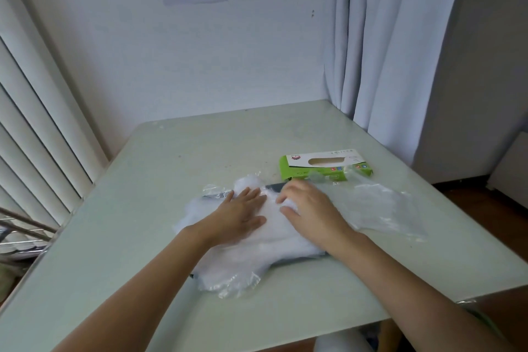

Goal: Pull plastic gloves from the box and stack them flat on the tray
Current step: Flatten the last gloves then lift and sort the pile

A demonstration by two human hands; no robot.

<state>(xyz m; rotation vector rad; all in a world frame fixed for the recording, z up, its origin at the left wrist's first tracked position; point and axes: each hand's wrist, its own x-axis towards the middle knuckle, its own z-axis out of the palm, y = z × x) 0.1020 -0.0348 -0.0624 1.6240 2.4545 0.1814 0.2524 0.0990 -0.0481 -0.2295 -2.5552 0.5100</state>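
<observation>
A thick stack of clear plastic gloves (237,263) lies on a dark tray (300,261), covering nearly all of it. My left hand (241,213) presses flat on the stack with straight fingers. My right hand (310,210) rests on the stack beside it, fingers bent slightly down onto the plastic. The green and white glove box (325,164) lies flat behind my right hand, its oval slot facing up. A loose clear glove (380,208) is spread on the table to the right of the tray.
The pale green table (160,180) stands in a corner, with a white wall behind, a curtain (400,37) at the back right and blinds at the left. The table's near edge runs just under my forearms.
</observation>
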